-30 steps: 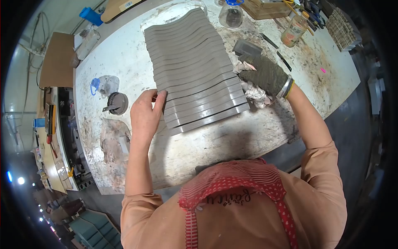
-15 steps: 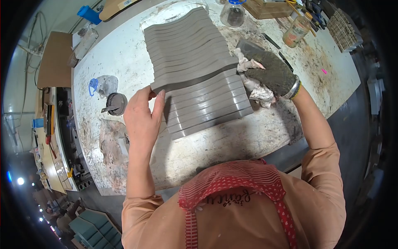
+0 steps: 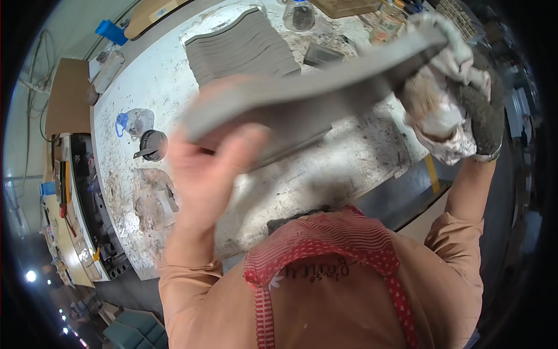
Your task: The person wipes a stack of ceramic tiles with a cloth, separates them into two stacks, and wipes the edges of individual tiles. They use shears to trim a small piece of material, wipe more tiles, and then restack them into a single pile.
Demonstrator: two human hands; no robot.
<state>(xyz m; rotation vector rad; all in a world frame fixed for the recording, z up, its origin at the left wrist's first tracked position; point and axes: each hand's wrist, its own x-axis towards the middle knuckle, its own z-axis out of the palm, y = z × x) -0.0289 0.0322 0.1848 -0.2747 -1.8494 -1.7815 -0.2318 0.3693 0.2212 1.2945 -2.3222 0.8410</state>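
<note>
A long wavy grey strip (image 3: 314, 84), blurred by motion, is raised above the table. My left hand (image 3: 203, 168) is closed round its left end, thumb in front. At the other end, my right hand (image 3: 485, 113), in a dark dirty glove, clutches a stained white rag (image 3: 439, 99) against the strip. Behind lies a stack of similar wavy strips (image 3: 244, 49), partly hidden by the raised one. More grey strips (image 3: 296, 142) show beneath it, mostly covered.
The stained white table (image 3: 279, 203) carries a small dark pot (image 3: 153, 145), a clear container with a blue handle (image 3: 138, 122) and a dirty cloth (image 3: 154, 200) at left. A dark flat block (image 3: 322, 56), a clear jar (image 3: 299, 16) and a bottle (image 3: 388, 22) stand at the back.
One strip has come up off the rows, held between both hands. My right hand and the rag have moved right and toward me; the dark block is now uncovered.
</note>
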